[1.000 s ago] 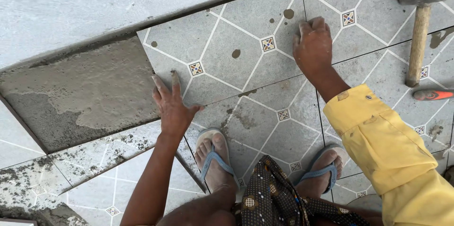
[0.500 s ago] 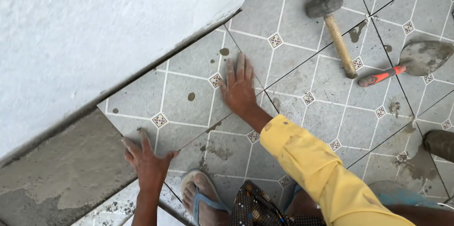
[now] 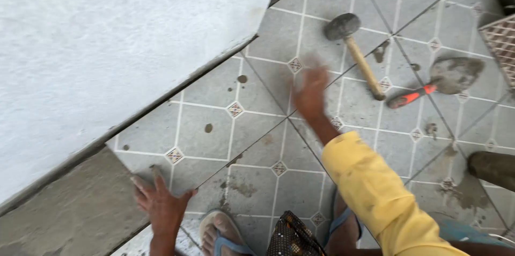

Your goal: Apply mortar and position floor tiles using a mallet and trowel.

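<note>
My left hand lies flat, fingers spread, on the near corner of a grey patterned floor tile beside a patch of bare grey mortar. My right hand, blurred and in a yellow sleeve, hovers with fingers apart over the tiles, a short way left of a rubber mallet with a wooden handle. It holds nothing. A trowel with an orange handle and mortar on its blade lies to the right of the mallet.
A white plastered wall runs along the left. My feet in blue sandals stand on the tiles at the bottom. A dark round object sits at the right edge; a grid-patterned piece is at the upper right.
The view has swung left to right, bringing the mallet and trowel closer to centre. My right hand has lifted off the tile and moved toward the mallet. My left hand stays on the tile corner.
</note>
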